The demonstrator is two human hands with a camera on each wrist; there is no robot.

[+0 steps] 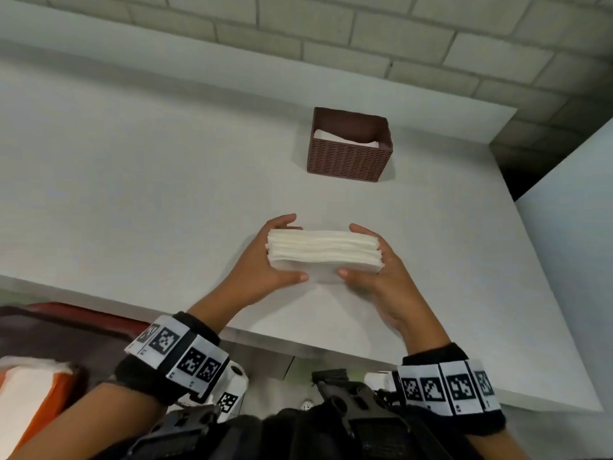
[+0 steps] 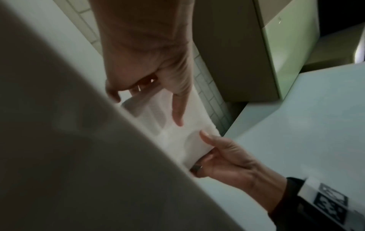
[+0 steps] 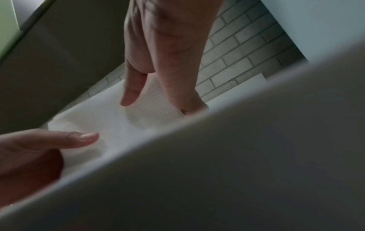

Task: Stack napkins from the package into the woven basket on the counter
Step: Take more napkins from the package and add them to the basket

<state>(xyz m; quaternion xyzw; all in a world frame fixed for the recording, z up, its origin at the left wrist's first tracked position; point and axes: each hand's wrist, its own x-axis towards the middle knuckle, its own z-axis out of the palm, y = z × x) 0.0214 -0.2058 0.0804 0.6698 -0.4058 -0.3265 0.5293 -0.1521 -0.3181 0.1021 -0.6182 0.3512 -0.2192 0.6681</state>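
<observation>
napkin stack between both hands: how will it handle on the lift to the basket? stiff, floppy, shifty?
The napkin stack is loose sheets with wavy, uneven edges, so it probably sags and fans if gripped one-sided. The left hand and right hand clamp opposite ends, likely keeping it together. Probably light and soft.

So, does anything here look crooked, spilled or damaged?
Only a small thing: the napkins already in the woven basket lie slanted, not flat. The stack of napkins held between the left hand and right hand looks tidy, edges slightly wavy.

White napkin stack (image 1: 323, 252) upright before brown woven basket (image 1: 348, 159).
</observation>
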